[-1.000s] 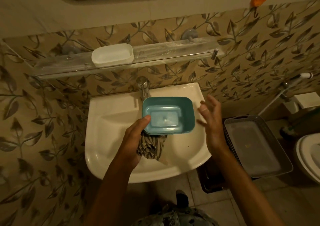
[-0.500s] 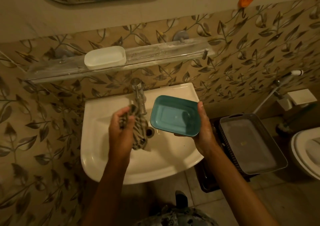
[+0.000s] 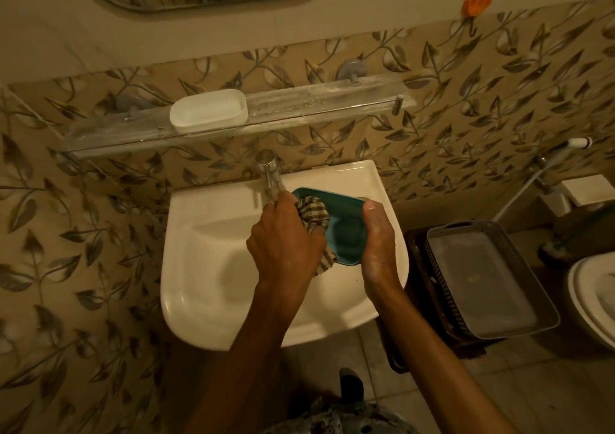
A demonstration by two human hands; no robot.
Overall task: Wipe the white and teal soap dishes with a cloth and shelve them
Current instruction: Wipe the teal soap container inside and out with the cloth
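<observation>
Since half a second ago my left hand (image 3: 286, 237) moved in from beside the faucet (image 3: 271, 175); the striped cloth (image 3: 312, 215) it carries is now pressed inside the teal soap dish (image 3: 347, 233). Left fingers closed around the cloth, bunched. Right hand (image 3: 377, 240) clamped on the dish's right edge, thumb over the rim, holding it tilted above the washbasin (image 3: 206, 250). White soap dish (image 3: 208, 110) already sits on the glass shelf (image 3: 299, 110) above the basin, left of centre; looks finished, can't confirm it's wiped. Status estimate: roughly halfway-plus. Remaining: finish wiping the teal dish, then put it on the shelf, plenty of free space right of the white one.
</observation>
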